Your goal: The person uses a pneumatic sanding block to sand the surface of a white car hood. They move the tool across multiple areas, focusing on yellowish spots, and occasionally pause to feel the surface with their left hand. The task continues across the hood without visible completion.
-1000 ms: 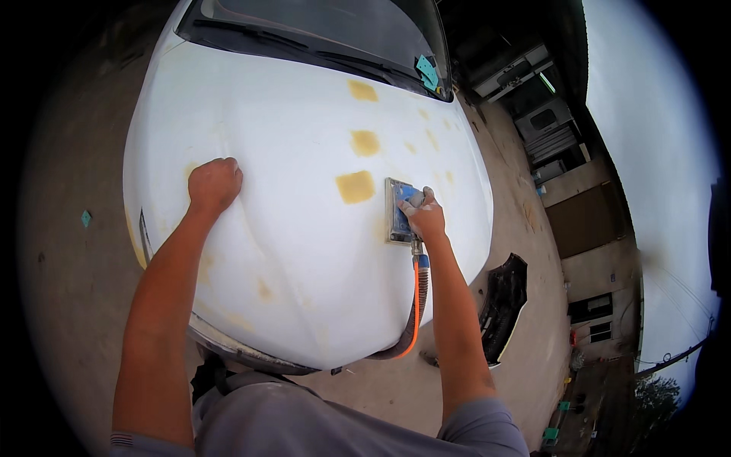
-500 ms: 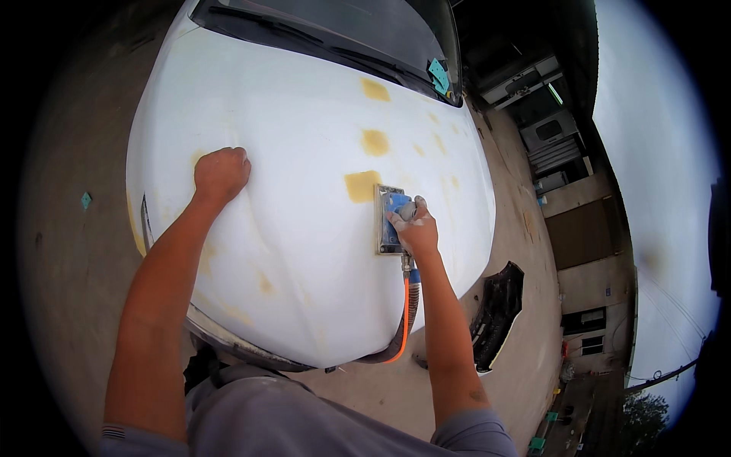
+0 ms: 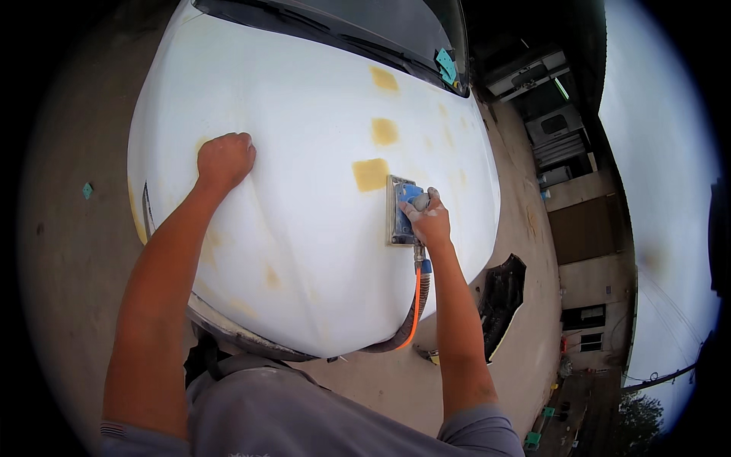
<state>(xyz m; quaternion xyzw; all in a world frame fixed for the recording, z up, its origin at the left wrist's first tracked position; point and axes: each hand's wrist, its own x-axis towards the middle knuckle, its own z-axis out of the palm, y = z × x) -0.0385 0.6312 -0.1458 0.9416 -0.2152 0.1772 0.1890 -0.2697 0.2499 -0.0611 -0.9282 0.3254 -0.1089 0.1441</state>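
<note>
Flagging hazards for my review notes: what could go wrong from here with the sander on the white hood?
The right hand holds the sander close to a yellow patch; uneven pressure could gouge the surface there. The orange hose and ribbed hose run toward the front edge of the hood, where they might snag or drag on it.

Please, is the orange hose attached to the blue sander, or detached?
Attached: the orange hose leads up to the metal fitting on the blue sander.
</note>
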